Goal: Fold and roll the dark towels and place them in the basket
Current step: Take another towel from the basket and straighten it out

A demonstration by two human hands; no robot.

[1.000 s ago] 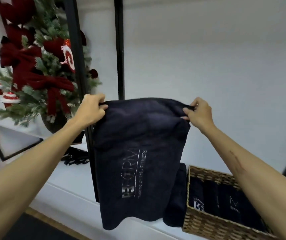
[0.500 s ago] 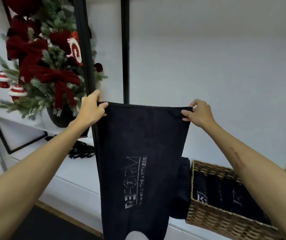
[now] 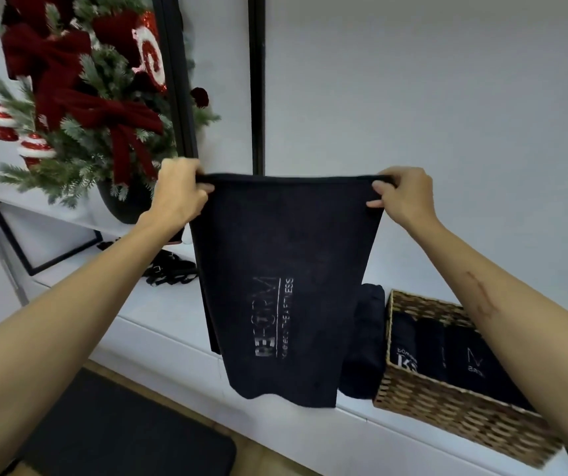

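My left hand (image 3: 180,188) and right hand (image 3: 402,195) pinch the towel's (image 3: 286,286) top corners. It hangs left of the basket (image 3: 454,407).

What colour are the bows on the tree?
Dark red bows, seen in the head view, upper left.

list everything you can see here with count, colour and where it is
held towel: 1, dark navy with pale lettering, hanging in the air in front of the shelf
loose towel: 1, dark, on the shelf just left of the basket
basket: 1, woven brown, on the shelf at right
rolled towels: at least 3, dark, side by side in the basket
shelf: 1, white, across the middle
tree: 1, green with red bows and ornaments, upper left
straps: a dark pile, on the shelf behind the left forearm
mat: 1, black, floor at lower left
left hand: grips the towel's top left corner
right hand: pinches the top right corner
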